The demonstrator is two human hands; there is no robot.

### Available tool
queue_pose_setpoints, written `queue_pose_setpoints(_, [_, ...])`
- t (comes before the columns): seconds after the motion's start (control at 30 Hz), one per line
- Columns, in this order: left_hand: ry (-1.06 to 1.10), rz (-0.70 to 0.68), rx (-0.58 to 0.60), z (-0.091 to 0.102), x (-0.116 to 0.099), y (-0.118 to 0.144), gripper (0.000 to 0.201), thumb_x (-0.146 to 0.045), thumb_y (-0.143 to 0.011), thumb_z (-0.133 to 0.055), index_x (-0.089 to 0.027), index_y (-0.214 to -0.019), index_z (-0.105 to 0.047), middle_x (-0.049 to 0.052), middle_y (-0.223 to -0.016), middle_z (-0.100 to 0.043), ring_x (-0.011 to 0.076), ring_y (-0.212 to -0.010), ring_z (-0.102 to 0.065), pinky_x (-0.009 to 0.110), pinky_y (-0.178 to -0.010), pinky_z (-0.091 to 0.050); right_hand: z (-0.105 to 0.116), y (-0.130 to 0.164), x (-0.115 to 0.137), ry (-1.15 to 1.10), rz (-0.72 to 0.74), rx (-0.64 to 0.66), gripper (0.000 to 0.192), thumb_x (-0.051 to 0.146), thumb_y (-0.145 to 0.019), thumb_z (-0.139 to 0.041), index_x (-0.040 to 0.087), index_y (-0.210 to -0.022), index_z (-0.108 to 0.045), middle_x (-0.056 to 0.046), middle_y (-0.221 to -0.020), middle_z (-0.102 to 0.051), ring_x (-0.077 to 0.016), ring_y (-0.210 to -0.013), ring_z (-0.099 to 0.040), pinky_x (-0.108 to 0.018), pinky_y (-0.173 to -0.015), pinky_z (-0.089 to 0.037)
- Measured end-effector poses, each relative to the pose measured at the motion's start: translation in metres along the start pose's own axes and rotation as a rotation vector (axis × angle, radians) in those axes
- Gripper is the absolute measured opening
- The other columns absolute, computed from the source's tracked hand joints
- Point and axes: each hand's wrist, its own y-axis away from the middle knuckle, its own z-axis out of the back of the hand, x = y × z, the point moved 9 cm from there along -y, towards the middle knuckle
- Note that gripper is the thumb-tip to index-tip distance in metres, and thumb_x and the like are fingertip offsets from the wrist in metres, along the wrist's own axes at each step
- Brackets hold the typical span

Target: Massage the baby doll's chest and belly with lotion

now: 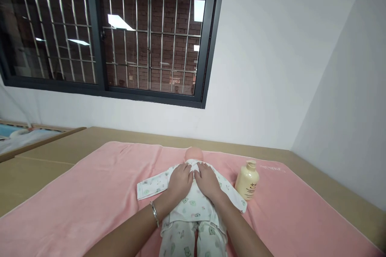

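Forearms (132,223) lead to left hand (181,180) and right hand (207,179), open, flat and equally near atop the dressed baby doll (192,205), its long axis running twelve-to-six o'clock on the pink blanket (99,200).

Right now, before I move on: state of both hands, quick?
Left hand: open, palm down on the printed baby top, no grip visible.
Right hand: open, palm down on the same top, no grip visible.

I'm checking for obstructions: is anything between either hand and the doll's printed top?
Nothing visible: the left hand and right hand both rest directly on the chest of the printed top. The yellow bottle is off to the right, not between.
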Motion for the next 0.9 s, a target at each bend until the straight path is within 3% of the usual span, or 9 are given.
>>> queue_pose_setpoints(0.1, [-0.059, -0.05, -0.005, 0.005, -0.008, 0.002, 0.026, -0.019, -0.093, -0.039, -0.019, -0.089, -0.065, 0.01, -0.094, -0.067, 0.0238, -0.091, -0.062, 0.039, -0.085, -0.049, 0.005, 0.007, 0.014, 0.064, 0.0, -0.004, 0.038, 0.022, -0.094, -0.036, 0.013, -0.118, -0.064, -0.015, -0.118, -0.067, -0.0256, -0.112, -0.059, -0.034, -0.097, -0.037])
queue_pose_setpoints(0.2, [-0.051, 0.008, -0.007, 0.007, -0.003, 0.002, 0.024, -0.021, -0.094, -0.04, -0.019, -0.093, -0.064, 0.009, -0.094, -0.066, 0.0242, -0.092, -0.061, 0.039, -0.082, -0.049, 0.006, 0.009, 0.013, 0.094, -0.031, 0.036, 0.039, 0.026, -0.096, -0.033, 0.015, -0.112, -0.067, -0.015, -0.112, -0.068, -0.0258, -0.104, -0.063, -0.034, -0.091, -0.04])
queue_pose_setpoints(0.3, [-0.02, 0.075, 0.0, 0.005, 0.005, -0.001, 0.029, -0.026, -0.095, -0.042, -0.017, -0.115, -0.059, 0.01, -0.108, -0.065, 0.0251, -0.104, -0.06, 0.04, -0.089, -0.047, 0.004, 0.003, 0.003, 0.078, -0.008, 0.039, 0.046, 0.034, -0.099, -0.031, 0.013, -0.129, -0.059, -0.017, -0.132, -0.06, -0.0274, -0.124, -0.053, -0.036, -0.1, -0.036])
queue_pose_setpoints(0.4, [-0.032, 0.054, 0.043, -0.001, 0.005, -0.003, 0.031, -0.026, -0.095, -0.04, -0.015, -0.118, -0.058, 0.012, -0.109, -0.066, 0.0259, -0.107, -0.059, 0.041, -0.092, -0.046, 0.0, -0.002, -0.001, 0.06, 0.033, 0.034, 0.051, 0.036, -0.099, -0.034, 0.01, -0.142, -0.047, -0.017, -0.147, -0.046, -0.0272, -0.137, -0.039, -0.037, -0.109, -0.027])
queue_pose_setpoints(0.57, [-0.101, -0.023, 0.052, 0.001, -0.004, -0.001, 0.026, -0.019, -0.093, -0.038, -0.019, -0.086, -0.062, 0.01, -0.091, -0.065, 0.0244, -0.089, -0.06, 0.039, -0.082, -0.047, 0.003, 0.003, 0.008, 0.09, 0.007, 0.021, 0.039, 0.027, -0.096, -0.035, 0.012, -0.115, -0.065, -0.016, -0.115, -0.067, -0.0263, -0.108, -0.06, -0.034, -0.09, -0.039])
queue_pose_setpoints(0.63, [-0.103, 0.0, 0.055, 0.002, -0.003, 0.0, 0.025, -0.019, -0.093, -0.038, -0.019, -0.083, -0.061, 0.009, -0.09, -0.064, 0.024, -0.089, -0.059, 0.039, -0.082, -0.047, 0.005, 0.003, 0.006, 0.069, -0.031, 0.013, 0.035, 0.025, -0.094, -0.036, 0.013, -0.107, -0.067, -0.015, -0.108, -0.069, -0.0249, -0.1, -0.062, -0.032, -0.084, -0.041])
queue_pose_setpoints(0.8, [-0.006, 0.116, 0.083, -0.002, 0.009, -0.002, 0.029, -0.028, -0.093, -0.041, -0.016, -0.114, -0.059, 0.011, -0.109, -0.064, 0.0262, -0.108, -0.056, 0.04, -0.092, -0.045, 0.002, -0.001, -0.002, -0.044, 0.006, -0.026, 0.04, 0.026, -0.094, -0.038, 0.011, -0.125, -0.059, -0.014, -0.127, -0.062, -0.0234, -0.116, -0.054, -0.03, -0.096, -0.035])
queue_pose_setpoints(0.9, [0.033, 0.148, 0.111, -0.006, 0.013, -0.002, 0.034, -0.029, -0.093, -0.042, -0.016, -0.12, -0.057, 0.011, -0.112, -0.063, 0.0268, -0.113, -0.055, 0.04, -0.096, -0.043, -0.003, -0.002, -0.006, -0.036, 0.013, -0.039, 0.045, 0.027, -0.094, -0.037, 0.01, -0.133, -0.053, -0.014, -0.132, -0.059, -0.0246, -0.122, -0.049, -0.032, -0.102, -0.031])
